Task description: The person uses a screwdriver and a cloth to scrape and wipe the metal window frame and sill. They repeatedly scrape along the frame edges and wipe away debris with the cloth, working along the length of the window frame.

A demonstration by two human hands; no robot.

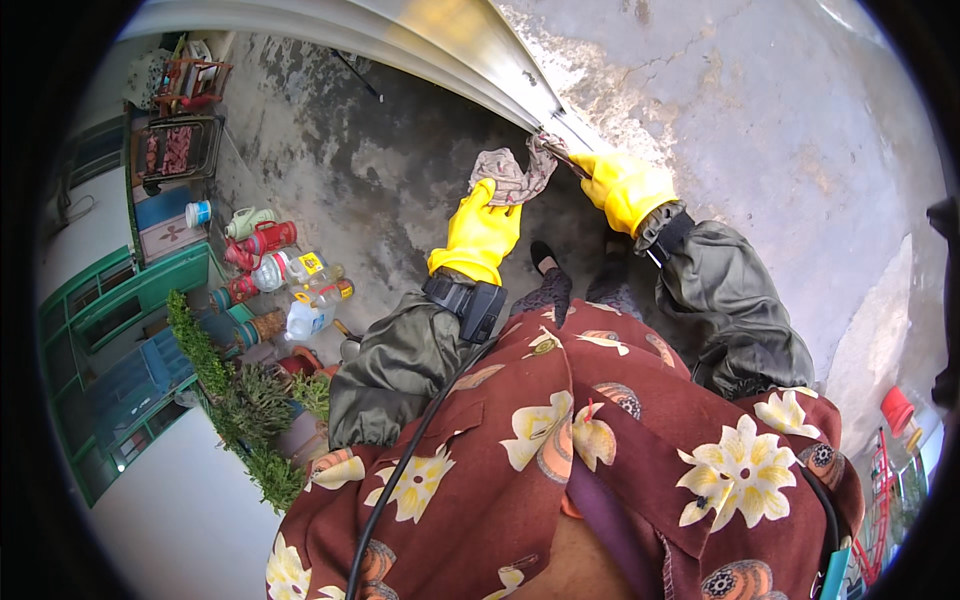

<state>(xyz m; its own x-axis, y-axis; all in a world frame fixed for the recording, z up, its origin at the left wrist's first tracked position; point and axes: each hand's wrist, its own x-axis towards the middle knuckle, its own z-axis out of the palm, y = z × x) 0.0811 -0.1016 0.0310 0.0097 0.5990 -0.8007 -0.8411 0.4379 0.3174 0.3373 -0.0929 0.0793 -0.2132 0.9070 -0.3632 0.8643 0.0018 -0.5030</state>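
My left hand (480, 232), in a yellow rubber glove, grips the bunched part of a pale patterned cloth (506, 176). The cloth twists up from there to the edge of a shiny metal panel (517, 67), perhaps a door. My right hand (626, 187), also gloved in yellow, is closed at the cloth's other end beside the panel's edge. A thin dark strip shows at its fingertips; whether this is cloth or a tool is unclear. Grey sleeve covers (735, 300) reach to both wrists.
Stained concrete floor (315, 142) lies on both sides of the panel. To the left stand several plastic bottles and jugs (304, 322), a red thermos-like container (270, 236), green plants (259, 401) and a green-framed window (112, 300). A black cable (397, 480) runs down my flowered garment.
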